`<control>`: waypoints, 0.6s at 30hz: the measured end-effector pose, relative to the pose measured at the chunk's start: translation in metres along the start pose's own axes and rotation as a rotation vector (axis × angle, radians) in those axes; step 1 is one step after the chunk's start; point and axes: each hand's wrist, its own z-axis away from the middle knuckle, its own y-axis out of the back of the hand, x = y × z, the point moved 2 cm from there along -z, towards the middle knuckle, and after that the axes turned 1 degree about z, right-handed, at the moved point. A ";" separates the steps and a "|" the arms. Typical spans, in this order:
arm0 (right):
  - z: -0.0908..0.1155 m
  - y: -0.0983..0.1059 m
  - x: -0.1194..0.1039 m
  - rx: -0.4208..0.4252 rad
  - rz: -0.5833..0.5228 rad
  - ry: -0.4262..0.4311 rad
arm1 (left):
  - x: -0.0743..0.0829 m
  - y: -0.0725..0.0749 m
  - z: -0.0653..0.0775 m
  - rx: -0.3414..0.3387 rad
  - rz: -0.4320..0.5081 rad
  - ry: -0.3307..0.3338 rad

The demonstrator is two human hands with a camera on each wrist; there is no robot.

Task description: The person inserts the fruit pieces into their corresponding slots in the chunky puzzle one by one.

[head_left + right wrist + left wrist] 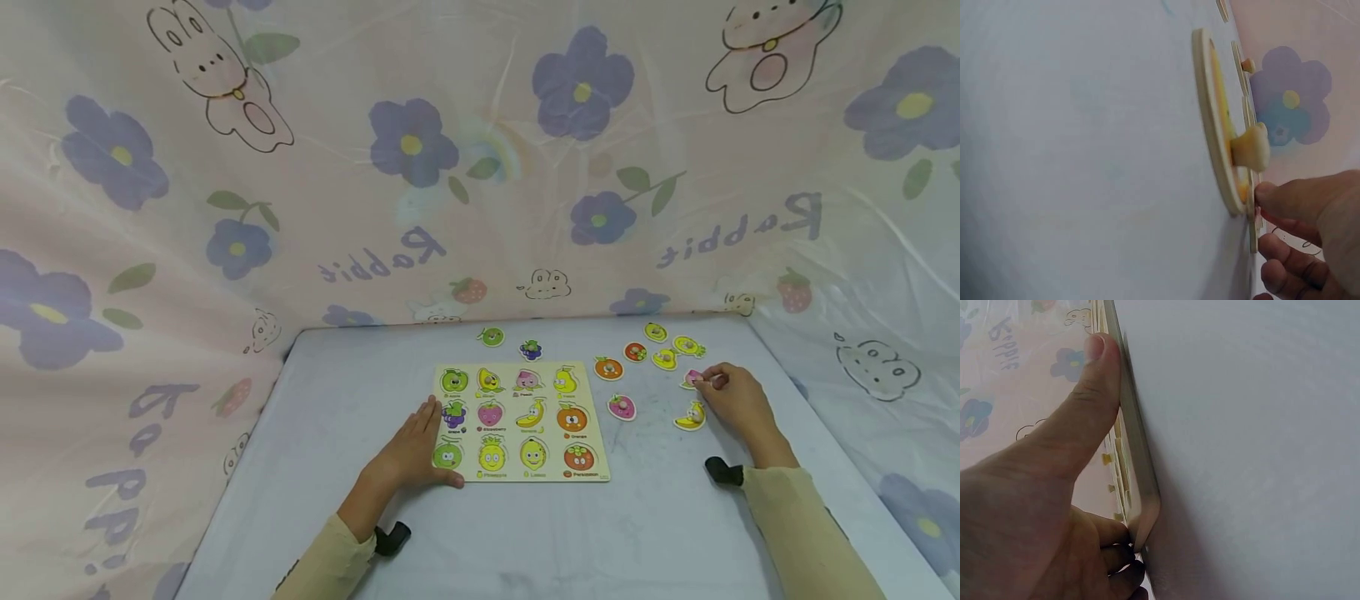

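A wooden fruit puzzle board [511, 398] lies on the white table, printed with rows of fruit faces. My left hand [408, 446] rests along its left edge, fingers extended. In the left wrist view the thumb [1097, 369] lies against the board's side [1138, 450]. Over on the right, my right hand [738, 404] pinches a pink peach puzzle piece [687, 380] between thumb and finger; the fingertips hide its knob. Just below that piece lies a banana piece [690, 416]; the right wrist view shows its wooden knob [1251, 149] close up.
Loose knobbed pieces lie between board and right hand: a strawberry [621, 407], an orange [608, 368], a persimmon [634, 352], a pear [664, 359], a pineapple [687, 346] and a lemon [656, 332]. Behind the board are grapes [531, 349] and a green piece [492, 337]. A patterned curtain [487, 208] surrounds the table.
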 end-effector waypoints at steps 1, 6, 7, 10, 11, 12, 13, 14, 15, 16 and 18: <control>-0.001 0.000 0.000 0.003 0.003 0.003 | 0.000 0.000 0.000 0.003 0.003 -0.002; -0.002 -0.001 -0.001 0.005 0.007 0.006 | 0.001 0.001 0.001 0.005 0.008 0.002; -0.002 -0.001 -0.002 0.006 0.008 0.006 | 0.002 0.001 0.001 0.006 0.010 0.002; -0.002 -0.001 -0.004 0.007 0.010 0.009 | 0.002 0.002 0.001 0.006 0.006 0.003; -0.002 -0.001 -0.005 0.009 0.010 0.012 | 0.002 0.002 0.001 0.008 0.009 0.002; -0.002 -0.001 -0.007 0.007 0.008 0.010 | 0.003 0.001 0.001 0.009 0.008 0.001; -0.003 -0.001 -0.009 0.004 0.006 0.012 | 0.003 0.001 0.002 0.010 0.004 0.002; -0.003 -0.001 -0.011 0.003 0.006 0.018 | 0.003 0.001 0.002 0.013 0.006 0.000; -0.003 -0.001 -0.013 0.001 0.001 0.021 | 0.003 0.002 0.002 0.015 0.009 -0.001; -0.004 -0.001 -0.015 0.001 -0.001 0.026 | 0.004 0.002 0.003 0.017 0.010 -0.001; -0.004 -0.001 -0.020 -0.002 -0.006 0.037 | 0.004 0.003 0.003 0.018 0.010 0.000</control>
